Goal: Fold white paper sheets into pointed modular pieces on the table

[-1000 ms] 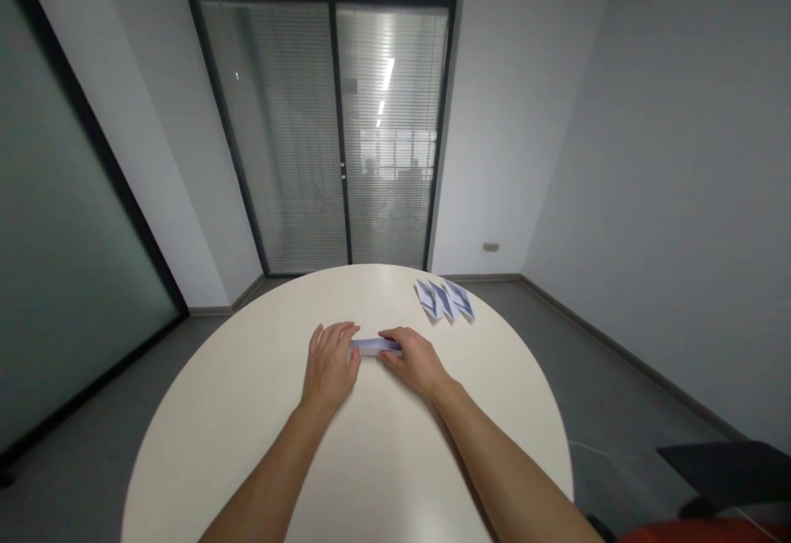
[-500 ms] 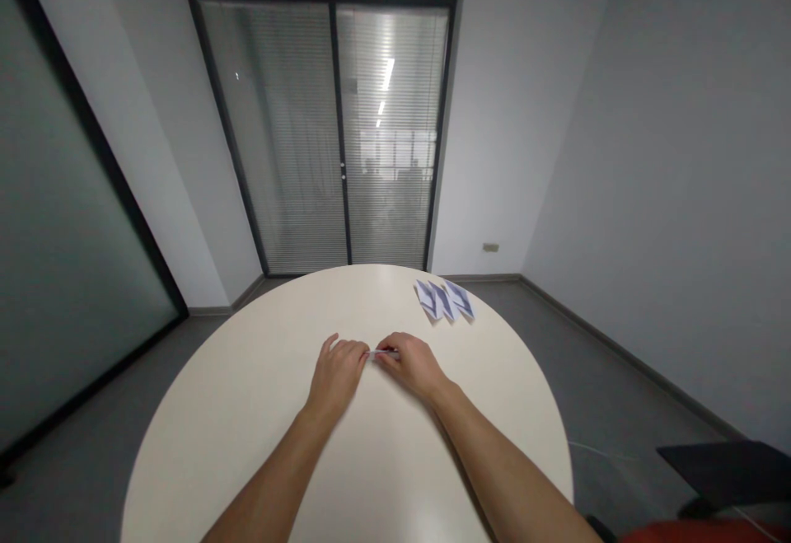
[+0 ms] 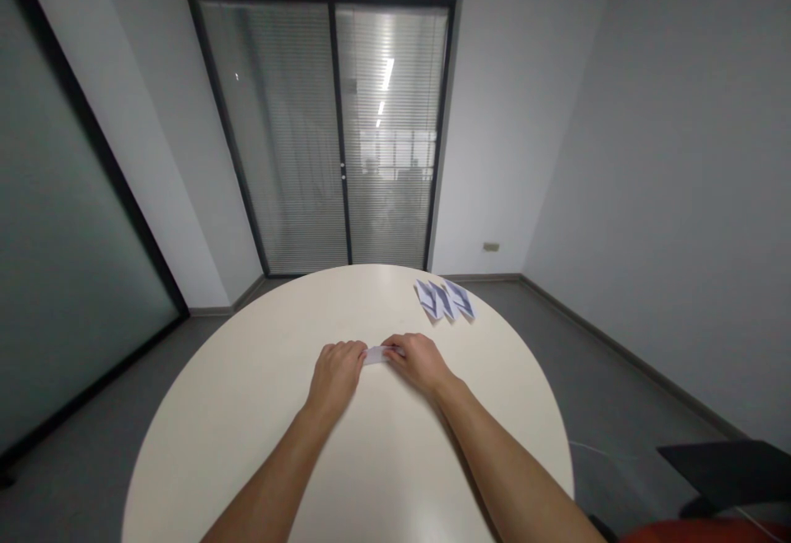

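Observation:
A narrow folded strip of pale paper point(image 3: 375, 354) lies on the round cream table point(image 3: 247, 411), near its middle. My left hand point(image 3: 337, 374) has its fingers curled over the strip's left end. My right hand point(image 3: 420, 362) pinches the right end with curled fingers. Only a short piece of the paper shows between the two hands.
Three folded paper pieces point(image 3: 445, 299) lie in a row at the table's far right edge. Beyond the table stand glass sliding doors with blinds point(image 3: 334, 131). A dark chair part point(image 3: 729, 469) shows at the lower right, and grey floor surrounds the table.
My left fingers, flat and spread a second ago, have curled in. The hands have drawn closer together, and less of the paper strip shows between them.

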A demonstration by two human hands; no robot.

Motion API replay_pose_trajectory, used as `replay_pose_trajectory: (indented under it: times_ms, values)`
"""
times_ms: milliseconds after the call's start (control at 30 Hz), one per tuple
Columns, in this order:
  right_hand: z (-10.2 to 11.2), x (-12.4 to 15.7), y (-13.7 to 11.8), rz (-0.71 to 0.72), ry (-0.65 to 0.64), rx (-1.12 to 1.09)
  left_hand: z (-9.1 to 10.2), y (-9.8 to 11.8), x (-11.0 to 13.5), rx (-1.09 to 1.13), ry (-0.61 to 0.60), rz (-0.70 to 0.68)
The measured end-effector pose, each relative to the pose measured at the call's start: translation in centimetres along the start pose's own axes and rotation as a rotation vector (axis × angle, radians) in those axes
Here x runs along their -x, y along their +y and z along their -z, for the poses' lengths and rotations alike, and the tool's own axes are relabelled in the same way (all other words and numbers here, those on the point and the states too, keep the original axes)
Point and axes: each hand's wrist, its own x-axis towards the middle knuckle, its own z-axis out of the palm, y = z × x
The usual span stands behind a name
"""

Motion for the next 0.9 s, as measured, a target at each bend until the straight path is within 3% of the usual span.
replay_pose_trajectory:
  times_ms: [233,500,667,767,900]
  values:
    - [0.2,0.0,0.4,0.124,-0.02,-0.001,-0.4,-0.1,0.2,-0.002,-0.02,0.025]
    - [-0.7,0.2,0.5,0.094,0.055,0.054,-1.7,-0.8,0.3,-0.051,0.065,-0.101]
    - [-1.4,0.3,0.9,0.104,0.082,0.094,-2.9,-0.8,0.8,-0.139,0.091,-0.085]
    - [-1.9,0.3,1.5,0.108,0.07,0.106,-3.3,-0.8,1.0,-0.135,0.052,-0.081]
    - [-2.2,0.3,2.0,0.128,0.066,0.087,-3.3,-0.6,1.2,-0.037,-0.109,-0.099]
